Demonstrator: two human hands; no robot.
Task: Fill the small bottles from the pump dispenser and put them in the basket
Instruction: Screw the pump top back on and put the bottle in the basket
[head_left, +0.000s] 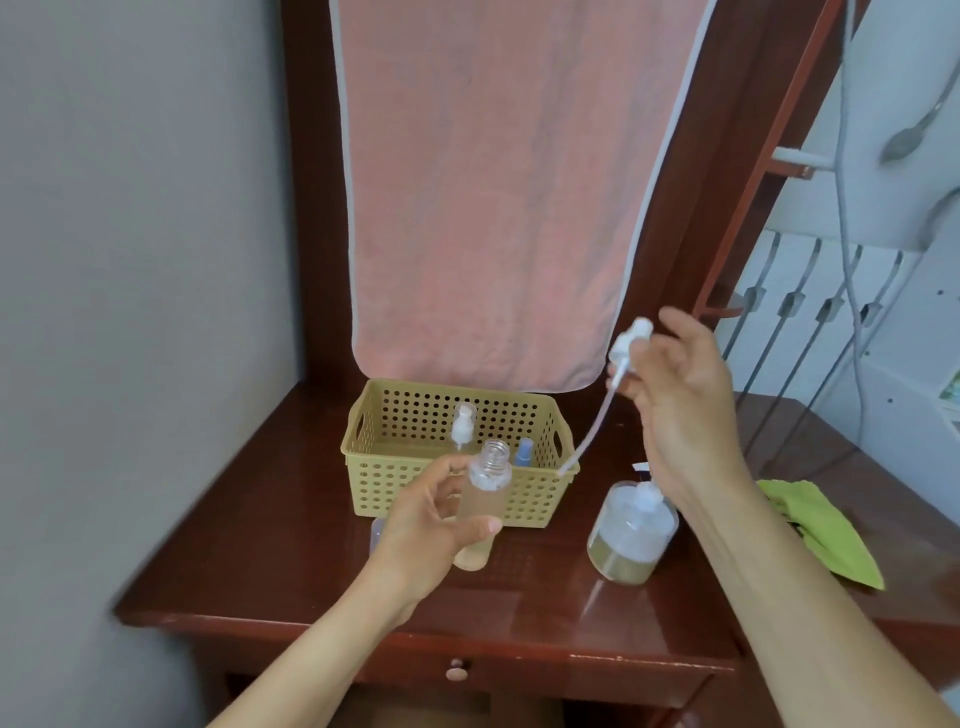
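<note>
My left hand (426, 530) grips a small frosted bottle (480, 509) with its threaded neck uncapped, held upright above the table in front of the yellow perforated basket (457, 499). My right hand (680, 395) holds a white spray cap (626, 345) up in the air, its long dip tube (587, 431) hanging down to the left over the basket's right rim. The large pump dispenser (631, 532) stands on the table under my right wrist, with yellowish liquid at its bottom. Inside the basket stand a clear spray bottle (463, 427) and a blue-capped bottle (524, 451).
A dark red wooden table (260, 545) with a drawer knob (457, 670) carries everything. A pink towel (493, 197) hangs behind the basket. A green cloth (826, 530) lies at the right. Another small clear bottle (376, 535) peeks out behind my left hand.
</note>
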